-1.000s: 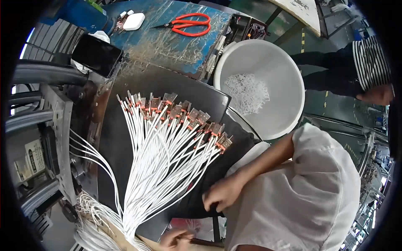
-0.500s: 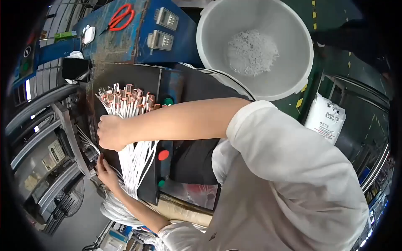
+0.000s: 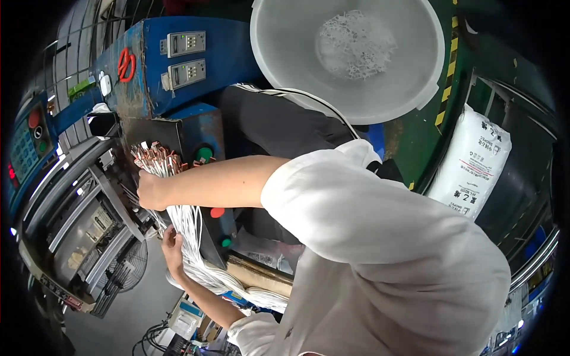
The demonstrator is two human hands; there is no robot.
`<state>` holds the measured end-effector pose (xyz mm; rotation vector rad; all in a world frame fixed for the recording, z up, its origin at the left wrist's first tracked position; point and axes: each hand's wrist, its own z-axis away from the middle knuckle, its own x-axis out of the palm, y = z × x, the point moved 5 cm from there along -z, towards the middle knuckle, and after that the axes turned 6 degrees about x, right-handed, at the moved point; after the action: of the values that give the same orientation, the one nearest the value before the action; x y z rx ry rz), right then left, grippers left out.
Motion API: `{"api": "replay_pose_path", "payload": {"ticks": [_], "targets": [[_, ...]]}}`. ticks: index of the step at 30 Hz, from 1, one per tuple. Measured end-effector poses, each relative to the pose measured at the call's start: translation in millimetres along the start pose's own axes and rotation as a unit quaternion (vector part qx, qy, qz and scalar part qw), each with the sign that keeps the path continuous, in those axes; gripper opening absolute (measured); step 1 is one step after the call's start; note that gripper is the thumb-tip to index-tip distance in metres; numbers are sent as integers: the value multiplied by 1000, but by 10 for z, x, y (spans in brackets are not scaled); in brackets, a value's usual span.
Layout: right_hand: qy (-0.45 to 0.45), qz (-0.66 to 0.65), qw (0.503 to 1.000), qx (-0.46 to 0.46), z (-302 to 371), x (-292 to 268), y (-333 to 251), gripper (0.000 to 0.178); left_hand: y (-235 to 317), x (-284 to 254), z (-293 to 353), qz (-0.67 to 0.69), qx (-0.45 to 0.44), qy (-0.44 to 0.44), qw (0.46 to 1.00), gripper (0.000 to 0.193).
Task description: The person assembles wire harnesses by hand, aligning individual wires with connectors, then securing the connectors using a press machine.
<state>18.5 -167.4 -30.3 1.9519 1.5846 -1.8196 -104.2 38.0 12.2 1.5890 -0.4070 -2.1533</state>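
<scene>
A thick bundle of white cables with bared, copper-coloured ends lies across the dark work surface. My right hand is closed round the bundle just below those ends, its forearm reaching over from the right. Beside the lower part of the bundle is my left hand, fingers loosely bent and apart, with nothing visible in them. Whether it touches the cables I cannot tell. From there the cables trail down and to the right, past a cardboard-coloured edge.
A blue machine with two small counters and red scissors stands at the far left. Behind my right arm is a large grey tub holding clear scraps. Green and red buttons flank my forearm. A white sack lies right.
The view has shifted. My left hand has moved from the bundle's left side in against the lower cables, and their trailing length now runs further right. My right hand keeps its hold.
</scene>
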Motion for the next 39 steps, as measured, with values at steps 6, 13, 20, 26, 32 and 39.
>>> {"api": "replay_pose_path", "payload": {"ticks": [6,13,20,26,32,39], "targets": [[41,-11,999,25,-28,-55,-40,18,-149,-69,102,-58,11,27,998,28],[-13,5,999,43,-112,2,-70,24,171,204,168,-258,196,202,924,22],[-107,-37,992,57,-263,-60,-88,34,204,247,156,-266,173,196,928,20],[-301,-130,944,-25,-411,-108,-409,43,-141,57,63,-99,141,392,904,24],[-466,251,844,-90,-649,-522,-99,23,59,205,68,-15,98,286,953,22],[-469,-133,862,-140,-574,175,-658,44,-116,98,171,130,165,500,840,19]]}}
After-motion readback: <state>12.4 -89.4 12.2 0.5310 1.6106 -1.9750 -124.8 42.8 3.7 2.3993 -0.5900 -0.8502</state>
